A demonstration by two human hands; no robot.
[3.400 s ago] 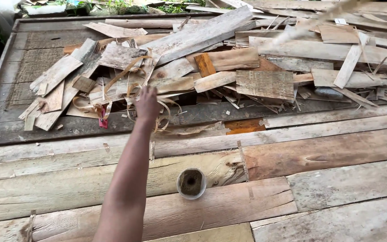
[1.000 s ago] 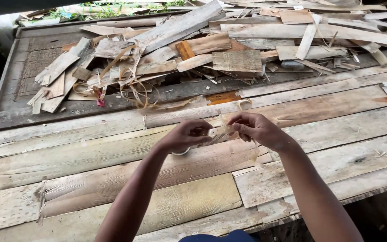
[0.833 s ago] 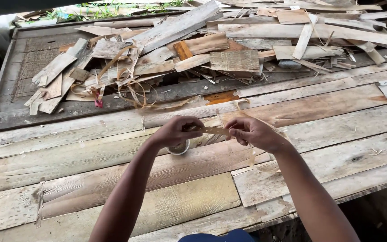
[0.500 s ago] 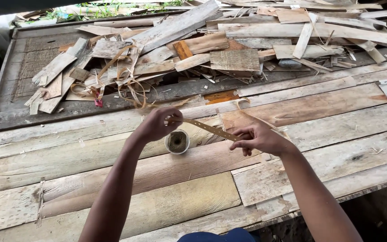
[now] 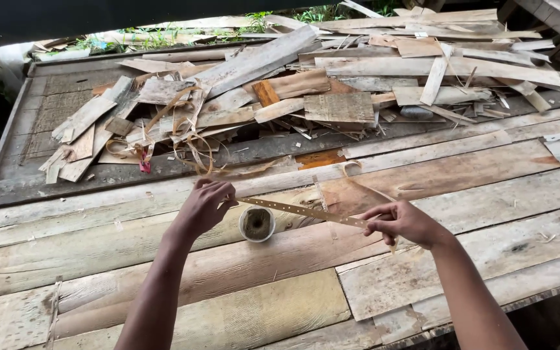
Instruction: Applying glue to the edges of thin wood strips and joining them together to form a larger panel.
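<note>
My left hand (image 5: 203,207) and my right hand (image 5: 402,221) hold a thin tan wooden strip (image 5: 299,210) with small holes, stretched straight between them above the plank surface. Each hand pinches one end. Its far end curls away past my right hand (image 5: 358,178). Below the strip, a small round white cup (image 5: 256,223) with dark contents stands on the weathered planks (image 5: 241,259), close to my left hand.
A heap of scrap wood pieces and curled strips (image 5: 228,110) covers the dark board at the back. Long boards (image 5: 461,65) lie at the back right. The plank surface ends at an edge at the lower right (image 5: 520,304). Plants grow beyond the far edge.
My left hand reached to the scrap heap, then came back. Both hands met over the cup with the strip and have since drawn apart, pulling it straight.
</note>
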